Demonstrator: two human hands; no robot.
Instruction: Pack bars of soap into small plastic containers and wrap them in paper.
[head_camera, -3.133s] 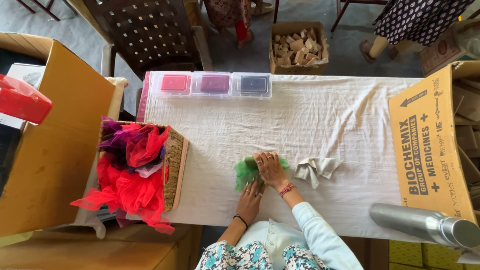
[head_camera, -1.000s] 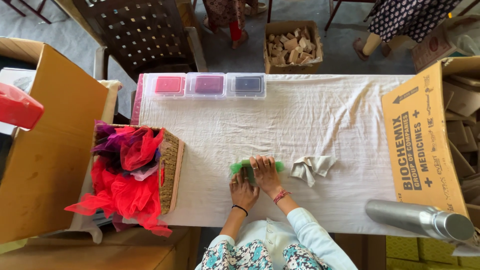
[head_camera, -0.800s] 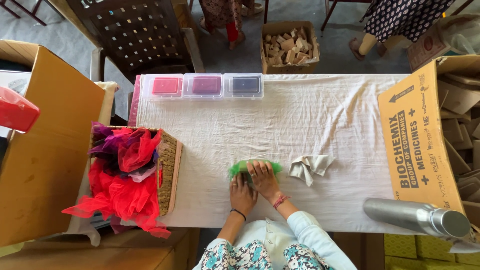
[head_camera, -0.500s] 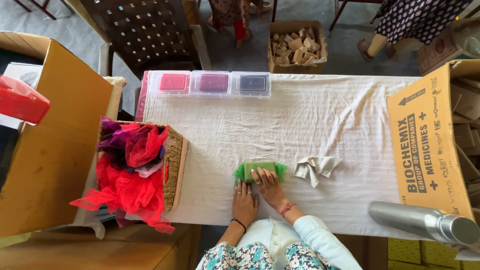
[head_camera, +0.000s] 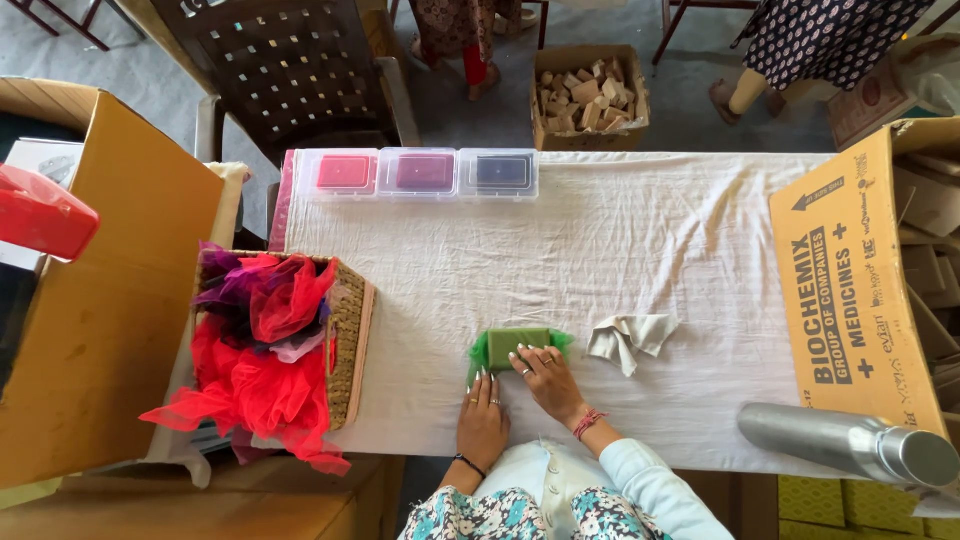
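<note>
Three lidded boxes (head_camera: 421, 173) beyond hands (head_camera: 515, 395).

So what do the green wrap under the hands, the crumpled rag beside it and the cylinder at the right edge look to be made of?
Green wrap: sheer net fabric, probably tulle, since the cloth shows through its frilly edge.
Block on it: matte, solid green; material unclear.
Rag: soft, dull woven cloth, limp folds.
Cylinder: brushed metal, likely steel, with a long highlight.
Left hand and right hand rest at the wrap.
</note>
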